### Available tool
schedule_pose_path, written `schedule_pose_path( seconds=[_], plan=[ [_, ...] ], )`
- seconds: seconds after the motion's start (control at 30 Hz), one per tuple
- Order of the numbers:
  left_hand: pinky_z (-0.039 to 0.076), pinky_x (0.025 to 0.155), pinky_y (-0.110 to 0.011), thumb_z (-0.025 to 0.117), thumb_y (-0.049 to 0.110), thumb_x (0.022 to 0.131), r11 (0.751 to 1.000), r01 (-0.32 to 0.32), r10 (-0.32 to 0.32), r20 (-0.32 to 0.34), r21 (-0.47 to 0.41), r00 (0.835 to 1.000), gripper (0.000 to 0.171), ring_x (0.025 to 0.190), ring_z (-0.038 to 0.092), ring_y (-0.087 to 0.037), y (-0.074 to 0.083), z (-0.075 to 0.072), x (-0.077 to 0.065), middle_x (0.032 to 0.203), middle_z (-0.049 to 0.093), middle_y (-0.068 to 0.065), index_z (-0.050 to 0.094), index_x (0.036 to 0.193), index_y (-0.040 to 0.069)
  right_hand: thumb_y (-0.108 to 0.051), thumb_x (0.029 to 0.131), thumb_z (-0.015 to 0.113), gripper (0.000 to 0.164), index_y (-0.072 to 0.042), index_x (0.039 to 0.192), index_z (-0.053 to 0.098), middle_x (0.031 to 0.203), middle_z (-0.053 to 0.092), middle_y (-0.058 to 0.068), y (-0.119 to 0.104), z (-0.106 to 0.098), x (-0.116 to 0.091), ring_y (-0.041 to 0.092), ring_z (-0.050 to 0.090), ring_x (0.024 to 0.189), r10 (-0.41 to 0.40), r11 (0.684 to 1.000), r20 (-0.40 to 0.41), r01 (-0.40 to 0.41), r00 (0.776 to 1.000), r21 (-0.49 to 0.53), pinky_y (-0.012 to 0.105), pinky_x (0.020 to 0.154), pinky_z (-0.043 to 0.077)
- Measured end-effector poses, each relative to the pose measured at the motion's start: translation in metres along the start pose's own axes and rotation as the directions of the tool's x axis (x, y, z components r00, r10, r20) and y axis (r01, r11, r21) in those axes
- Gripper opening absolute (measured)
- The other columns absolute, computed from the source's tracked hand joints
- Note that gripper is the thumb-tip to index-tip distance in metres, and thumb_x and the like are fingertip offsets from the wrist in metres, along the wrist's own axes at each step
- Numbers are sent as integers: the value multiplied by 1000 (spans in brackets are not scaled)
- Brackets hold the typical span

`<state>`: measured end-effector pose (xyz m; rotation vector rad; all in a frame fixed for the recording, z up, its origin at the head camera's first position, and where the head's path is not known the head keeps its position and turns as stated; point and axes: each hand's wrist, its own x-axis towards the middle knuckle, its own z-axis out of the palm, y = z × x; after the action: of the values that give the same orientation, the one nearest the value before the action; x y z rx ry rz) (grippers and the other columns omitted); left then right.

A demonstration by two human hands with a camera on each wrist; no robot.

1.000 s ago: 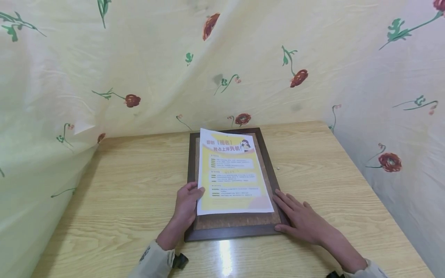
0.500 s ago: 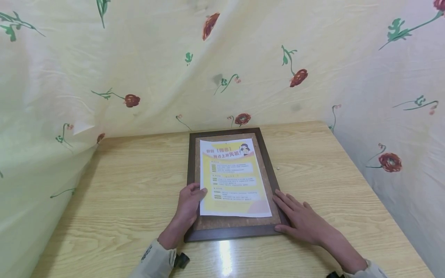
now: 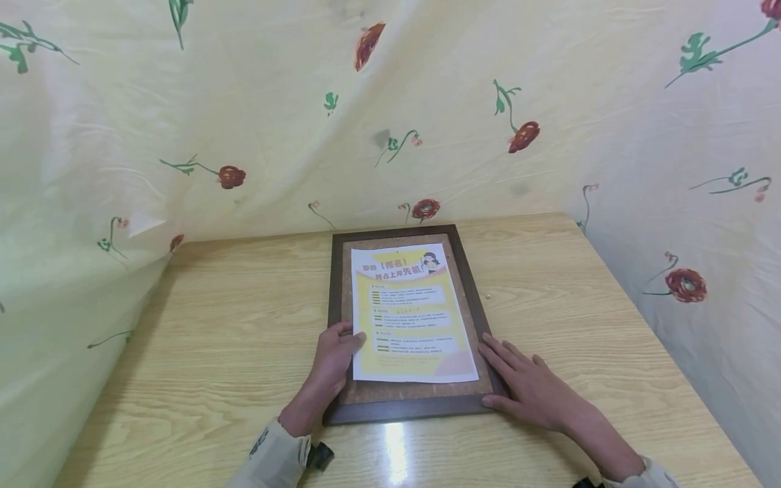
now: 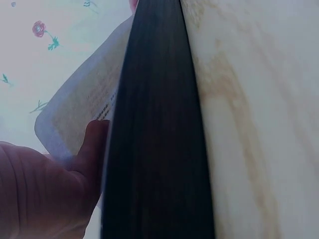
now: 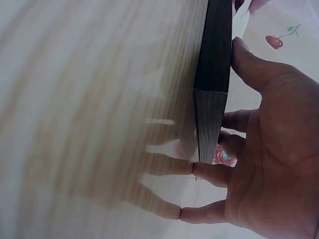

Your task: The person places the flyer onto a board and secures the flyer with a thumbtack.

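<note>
A printed yellow-and-white poster sheet (image 3: 409, 322) lies over the brown backing of a dark-framed board (image 3: 415, 409) on the table. At the sheet's lower left edge, my left hand (image 3: 332, 359) pinches the paper, thumb on top; its other fingers are mostly hidden. The left wrist view has the frame's dark side (image 4: 154, 124) in front, with the hand (image 4: 50, 194) and the sheet's corner (image 4: 60, 114) beyond it. My right hand (image 3: 539, 390) rests on the frame's lower right corner, fingers extended. From the right wrist, that hand (image 5: 279, 144) spreads along the frame's edge (image 5: 212, 59).
The light wood table (image 3: 232, 325) extends on both sides of the board. A flowered cloth (image 3: 274, 122) hangs behind it and at the sides. A tiny round spot (image 3: 488, 296) shows on the table right of the frame.
The left hand has drawn the sheet slightly toward the person and to the right; its raised top edge has come down within the frame. The right hand has stayed put.
</note>
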<state>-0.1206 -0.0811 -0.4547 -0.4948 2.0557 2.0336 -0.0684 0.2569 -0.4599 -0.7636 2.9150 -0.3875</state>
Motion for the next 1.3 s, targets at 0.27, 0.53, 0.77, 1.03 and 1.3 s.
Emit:
schedule_pose_path(
  seconds=[0.27,0.53,0.77,1.03,1.3],
  plan=[
    [57,80,-35,54,2,98,1000,5,-5,0,19,1000,37,97,70,-30,1,1,2,109,69,-21,49,134,-7,-59,92,58,80,-11,154,36,160,27,11,0,0,0,44,37,137,0,1000,2,0,1000,8,74,93,36],
    [57,81,-35,55,5,100,1000,12,-12,16,5,1000,37,97,70,-29,1,0,2,108,69,-19,49,135,-6,-58,93,58,80,-11,153,36,160,27,11,-1,-2,1,44,38,137,0,1000,3,0,1000,6,74,93,35],
    [51,93,-39,53,12,100,999,33,-33,12,-6,999,42,108,64,-26,6,-1,1,119,63,-15,48,139,-2,-58,93,59,80,-11,153,36,160,27,11,-1,-2,0,44,37,137,3,1000,3,-3,1000,11,74,93,35],
    [46,100,-46,50,11,98,997,-60,62,27,-55,998,41,116,59,-32,10,-9,-2,129,57,-21,49,136,-4,-57,93,59,80,-11,153,36,160,28,12,-2,-2,0,44,38,136,-4,1000,-2,4,1000,8,74,93,36],
    [36,107,-51,51,7,96,990,-103,105,14,-100,994,50,130,46,-39,10,-14,-3,139,46,-28,41,141,-11,-58,93,58,80,-12,154,36,160,28,12,-2,-3,0,45,37,137,4,1000,5,-4,1000,14,75,93,35]
  ],
)
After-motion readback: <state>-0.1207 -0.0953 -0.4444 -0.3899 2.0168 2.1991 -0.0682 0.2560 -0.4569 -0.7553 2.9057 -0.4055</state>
